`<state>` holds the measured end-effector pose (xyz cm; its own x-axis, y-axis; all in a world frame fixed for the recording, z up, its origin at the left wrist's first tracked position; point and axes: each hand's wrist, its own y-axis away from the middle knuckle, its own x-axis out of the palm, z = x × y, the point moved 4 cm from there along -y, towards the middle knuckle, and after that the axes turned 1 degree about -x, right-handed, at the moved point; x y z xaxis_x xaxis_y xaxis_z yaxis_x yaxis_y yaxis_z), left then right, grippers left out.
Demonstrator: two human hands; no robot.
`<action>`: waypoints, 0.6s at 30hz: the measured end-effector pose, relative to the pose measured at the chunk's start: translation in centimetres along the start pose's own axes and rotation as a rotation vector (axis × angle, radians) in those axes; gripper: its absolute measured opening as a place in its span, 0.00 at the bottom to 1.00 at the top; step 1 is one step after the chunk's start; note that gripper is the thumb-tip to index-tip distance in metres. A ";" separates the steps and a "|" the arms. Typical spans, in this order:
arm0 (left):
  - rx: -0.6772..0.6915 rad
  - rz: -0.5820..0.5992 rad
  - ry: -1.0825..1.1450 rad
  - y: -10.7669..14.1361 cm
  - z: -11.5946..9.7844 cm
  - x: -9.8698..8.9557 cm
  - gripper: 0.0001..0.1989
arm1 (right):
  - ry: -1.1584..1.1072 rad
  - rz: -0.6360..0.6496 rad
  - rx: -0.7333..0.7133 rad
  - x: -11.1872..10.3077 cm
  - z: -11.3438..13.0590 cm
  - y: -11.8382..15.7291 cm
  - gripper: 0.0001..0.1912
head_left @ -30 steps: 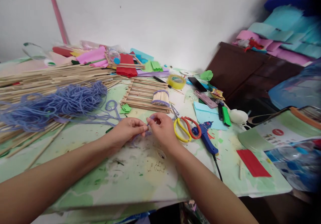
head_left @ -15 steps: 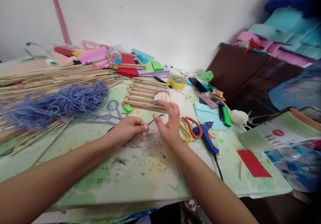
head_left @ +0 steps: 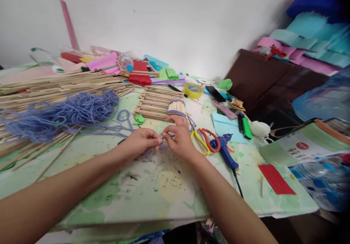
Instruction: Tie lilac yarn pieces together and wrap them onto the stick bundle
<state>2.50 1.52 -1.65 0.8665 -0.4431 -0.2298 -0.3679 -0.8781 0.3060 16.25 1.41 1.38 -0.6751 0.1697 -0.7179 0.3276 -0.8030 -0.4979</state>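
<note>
"Where is the yarn (head_left: 73,114)?"
"Left hand (head_left: 142,141) and right hand (head_left: 179,137) seem to pinch its strand; its heap lies toward nine o'clock."
"Which step?"
"Working the strand, I suppose; next needs steady grip."

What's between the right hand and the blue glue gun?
In the head view, the scissors, with one yellow and one red handle, lie between the right hand and the blue glue gun.

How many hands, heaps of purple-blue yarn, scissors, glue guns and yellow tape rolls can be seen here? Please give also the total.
Hands: 2 (left hand, right hand)
Yarn heap: 1
Scissors: 1
Glue gun: 1
Yellow tape roll: 1
Total: 6
</note>
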 end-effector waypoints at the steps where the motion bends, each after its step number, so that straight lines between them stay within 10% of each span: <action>1: 0.000 0.006 -0.003 0.1 0.0 0.1 0.13 | -0.008 -0.010 0.013 0.0 0.0 0.0 0.07; 10: -0.021 -0.061 0.205 -0.1 0.4 -0.2 0.13 | -0.326 -0.552 0.448 -1.7 -4.0 0.6 0.08; 18: 0.089 -0.170 0.150 -0.1 -0.3 -0.8 0.13 | -0.867 0.065 0.500 3.9 -1.5 1.1 0.07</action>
<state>1.95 2.02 -1.24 0.9567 -0.2611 -0.1289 -0.2345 -0.9532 0.1907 14.96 2.03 -2.63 -0.9796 -0.1982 -0.0344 0.2001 -0.9776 -0.0652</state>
